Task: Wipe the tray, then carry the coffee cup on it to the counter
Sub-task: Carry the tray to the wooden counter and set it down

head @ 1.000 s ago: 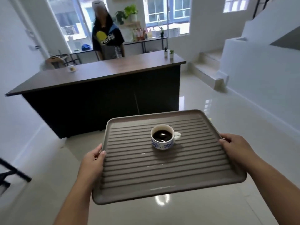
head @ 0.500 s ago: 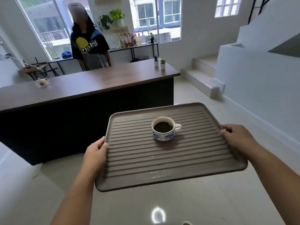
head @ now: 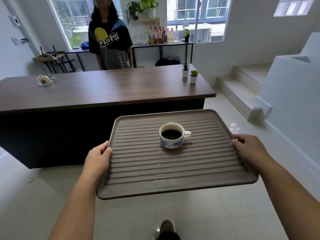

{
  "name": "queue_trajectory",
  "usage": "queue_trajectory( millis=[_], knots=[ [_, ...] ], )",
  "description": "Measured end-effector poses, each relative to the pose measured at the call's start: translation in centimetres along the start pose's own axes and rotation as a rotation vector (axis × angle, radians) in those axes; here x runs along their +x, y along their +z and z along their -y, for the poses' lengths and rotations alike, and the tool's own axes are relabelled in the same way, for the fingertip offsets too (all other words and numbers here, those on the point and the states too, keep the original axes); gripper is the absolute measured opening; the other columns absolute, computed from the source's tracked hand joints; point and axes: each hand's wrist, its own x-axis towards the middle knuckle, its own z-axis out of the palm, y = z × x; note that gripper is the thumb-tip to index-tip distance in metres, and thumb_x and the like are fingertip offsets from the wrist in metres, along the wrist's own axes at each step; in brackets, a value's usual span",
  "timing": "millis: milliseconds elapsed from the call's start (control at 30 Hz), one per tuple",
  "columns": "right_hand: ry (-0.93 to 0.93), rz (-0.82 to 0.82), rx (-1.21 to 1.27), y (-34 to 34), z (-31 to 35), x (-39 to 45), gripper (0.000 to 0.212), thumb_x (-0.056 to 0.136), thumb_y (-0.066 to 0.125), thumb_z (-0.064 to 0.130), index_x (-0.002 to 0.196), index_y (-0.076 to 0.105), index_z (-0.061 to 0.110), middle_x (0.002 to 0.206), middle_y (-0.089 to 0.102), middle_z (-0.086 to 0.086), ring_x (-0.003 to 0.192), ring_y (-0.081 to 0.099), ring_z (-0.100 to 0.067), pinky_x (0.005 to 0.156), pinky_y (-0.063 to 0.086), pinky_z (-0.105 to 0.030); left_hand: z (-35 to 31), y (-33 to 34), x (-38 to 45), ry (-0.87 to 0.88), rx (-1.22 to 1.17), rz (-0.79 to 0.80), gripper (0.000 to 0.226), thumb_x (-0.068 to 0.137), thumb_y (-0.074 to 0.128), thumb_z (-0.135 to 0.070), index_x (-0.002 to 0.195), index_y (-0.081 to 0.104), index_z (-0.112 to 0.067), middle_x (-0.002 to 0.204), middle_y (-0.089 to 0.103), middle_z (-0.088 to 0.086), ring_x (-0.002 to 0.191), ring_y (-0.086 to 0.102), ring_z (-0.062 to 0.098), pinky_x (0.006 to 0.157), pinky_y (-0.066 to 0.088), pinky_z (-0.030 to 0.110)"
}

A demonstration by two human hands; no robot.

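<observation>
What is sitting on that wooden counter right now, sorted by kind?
Small potted plants: 2
Clear covered dish with snacks: 1
Total on the counter: 3

White walls (head: 251, 32), glossy tiled floor (head: 199, 213) — bright windows (head: 195, 13), stairs (head: 242, 87)

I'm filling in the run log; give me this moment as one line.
phase: carry | left hand: grip on tray | right hand: grip on tray | coffee cup: upright on tray | counter: ahead, not reached
</observation>
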Motion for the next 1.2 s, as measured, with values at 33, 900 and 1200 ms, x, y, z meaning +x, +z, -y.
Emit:
queue_trajectory(
  millis=[33, 900, 1200],
  knots=[
    [0.0, 0.005, 0.005, 0.6, 0.2, 1.9, 0.028, 0.093, 0.048, 0.019, 0.114, 0.068, 0.02, 0.101, 0.07, -0.004, 0.091, 0.062, -0.024, 0.087, 0.05, -0.042, -0.2, 0.7, 1.7, 0.003, 0.003, -0.008, 0.038, 0.096, 0.049, -0.017, 0.134, 0.052, -0.018, 0.126, 0.061, -0.001, 0.114, 0.055, 0.016, 0.105, 0.041, 0.039],
    [0.012, -0.011, 0.012, 13.3, 6.0, 46.6, 0.029, 0.088, 0.061, 0.019, 0.115, 0.064, 0.009, 0.105, 0.068, -0.009, 0.087, 0.055, -0.018, 0.081, 0.041, -0.029, -5.9, 16.0, 46.2, 0.019, 0.371, -0.047, 0.048, 0.092, 0.057, -0.019, 0.139, 0.046, -0.02, 0.119, 0.063, 0.008, 0.107, 0.06, 0.025, 0.093, 0.045, 0.038],
    [-0.056, 0.009, -0.064, 15.6, 5.5, 54.9, 0.031, 0.087, 0.062, 0.02, 0.116, 0.065, 0.011, 0.097, 0.07, -0.009, 0.082, 0.055, -0.021, 0.078, 0.04, -0.028, -7.0, 20.7, 52.1, 0.011, 0.422, -0.104, 0.047, 0.093, 0.055, -0.019, 0.14, 0.046, -0.02, 0.101, 0.051, 0.002, 0.1, 0.054, 0.022, 0.089, 0.038, 0.029]
  ],
)
